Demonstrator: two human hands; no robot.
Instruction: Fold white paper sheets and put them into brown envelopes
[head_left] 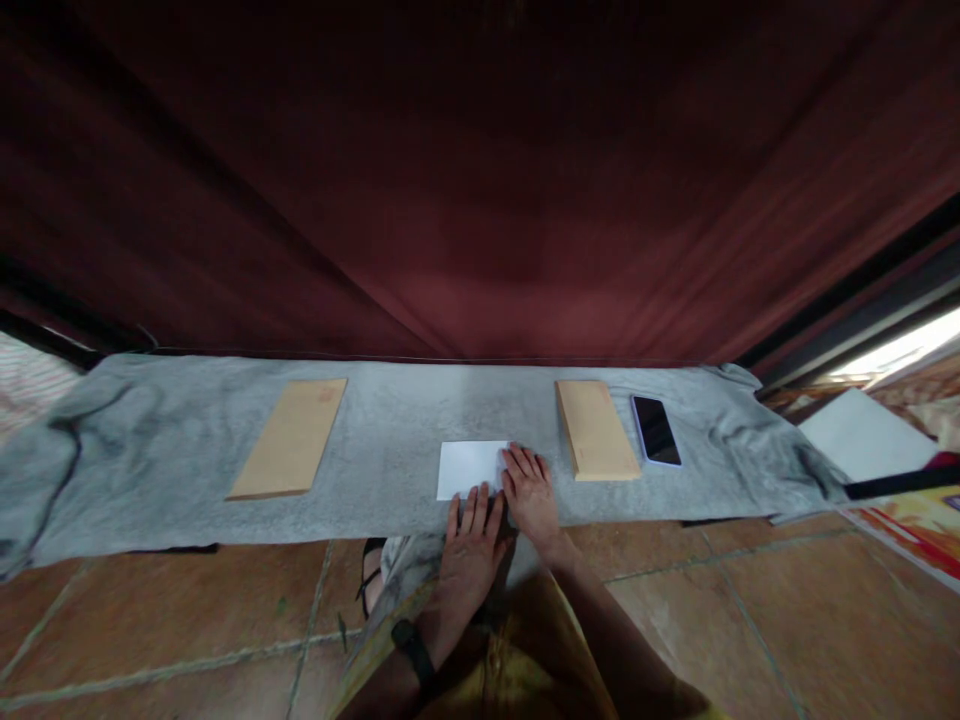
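A white sheet of paper (469, 468), small and rectangular, lies flat on the grey cloth in front of me. My left hand (472, 545) rests at its near edge, fingers stretched forward with the tips on or just at the paper. Across the paper's right end lies my right hand (531, 495), its fingers extended flat and covering that edge. Neither hand grips anything. To the right is a stack of brown envelopes (598, 430). Another brown envelope (292, 438), perhaps with more beneath it, lies to the left.
A phone (657, 432) with a dark screen lies right of the envelope stack. The grey cloth (405, 410) covers a long narrow surface. Behind it hangs a dark red curtain (480, 250). White and colourful printed items (866, 435) are at the far right, above a tiled floor (187, 610).
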